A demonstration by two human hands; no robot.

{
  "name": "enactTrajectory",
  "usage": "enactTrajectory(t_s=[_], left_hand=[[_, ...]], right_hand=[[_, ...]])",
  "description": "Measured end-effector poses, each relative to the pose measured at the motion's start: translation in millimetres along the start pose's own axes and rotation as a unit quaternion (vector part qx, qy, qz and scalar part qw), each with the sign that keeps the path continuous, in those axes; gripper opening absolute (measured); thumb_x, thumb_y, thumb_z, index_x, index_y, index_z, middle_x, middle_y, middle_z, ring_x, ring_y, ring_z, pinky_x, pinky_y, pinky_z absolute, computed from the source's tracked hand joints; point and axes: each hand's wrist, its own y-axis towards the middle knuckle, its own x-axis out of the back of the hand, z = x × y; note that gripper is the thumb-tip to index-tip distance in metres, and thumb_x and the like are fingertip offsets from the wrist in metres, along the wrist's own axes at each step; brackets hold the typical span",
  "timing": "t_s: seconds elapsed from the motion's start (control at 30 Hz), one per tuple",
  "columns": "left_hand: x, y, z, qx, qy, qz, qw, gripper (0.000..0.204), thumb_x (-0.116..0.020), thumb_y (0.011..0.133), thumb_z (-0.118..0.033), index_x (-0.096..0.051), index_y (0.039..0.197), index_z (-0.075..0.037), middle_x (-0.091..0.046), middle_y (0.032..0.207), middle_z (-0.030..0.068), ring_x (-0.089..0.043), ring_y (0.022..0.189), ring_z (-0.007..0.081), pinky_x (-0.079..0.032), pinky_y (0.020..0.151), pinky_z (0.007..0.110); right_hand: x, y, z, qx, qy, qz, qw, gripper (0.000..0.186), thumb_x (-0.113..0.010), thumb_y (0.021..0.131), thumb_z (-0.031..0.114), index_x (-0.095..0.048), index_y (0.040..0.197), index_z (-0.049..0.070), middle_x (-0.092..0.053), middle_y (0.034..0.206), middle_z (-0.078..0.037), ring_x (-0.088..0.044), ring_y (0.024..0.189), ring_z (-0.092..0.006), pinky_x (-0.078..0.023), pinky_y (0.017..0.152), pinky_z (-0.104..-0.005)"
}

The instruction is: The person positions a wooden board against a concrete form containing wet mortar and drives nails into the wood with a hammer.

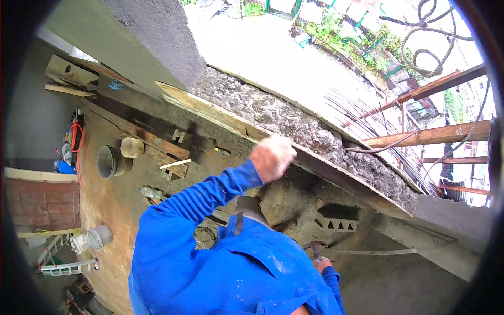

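My left hand [273, 156], slightly blurred, is raised beside a long wooden board [357, 182] along the edge of rough broken concrete [252, 107]. Its fingers are curled; whatever they might hold cannot be made out, and I cannot tell if it touches the board. Low at the right, my right hand [323, 265] is closed on the handle of a hammer-like tool [316, 247]. Below it is a dusty concrete floor with a block with triangular holes [338, 223].
Buckets [107, 161], planks [163, 152], a ladder [68, 268] and an orange hose [79, 136] lie to the left. At the upper right are thin rods [367, 121], timber beams [430, 134] and coiled rope [428, 60] above a bright drop with plants.
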Motion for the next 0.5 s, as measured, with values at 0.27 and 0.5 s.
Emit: enactTrajectory(t_s=[0.27, 0.5], left_hand=[[41, 27, 111, 0.327, 0.113, -0.098, 0.933, 0.015, -0.059, 0.081, -0.023, -0.068, 0.082, -0.011, -0.061, 0.085, 0.0141, -0.060, 0.083, 0.0343, -0.049, 0.071, 0.043], [29, 37, 127, 0.203, 0.293, 0.070, 0.932, 0.014, -0.054, 0.079, -0.013, -0.064, 0.088, -0.009, -0.058, 0.095, 0.0145, -0.058, 0.091, 0.0330, -0.051, 0.077, 0.042]], right_hand=[[12, 28, 5, 0.003, -0.057, 0.024, 0.998, 0.031, -0.066, 0.078, 0.027, -0.063, 0.093, 0.000, -0.067, 0.079, -0.013, -0.064, 0.063, -0.0218, -0.050, 0.058, -0.0355], [44, 42, 34, 0.129, -0.040, -0.033, 0.990, 0.036, -0.068, 0.078, 0.031, -0.062, 0.089, -0.002, -0.066, 0.083, -0.019, -0.064, 0.075, -0.0305, -0.050, 0.070, -0.0388]])
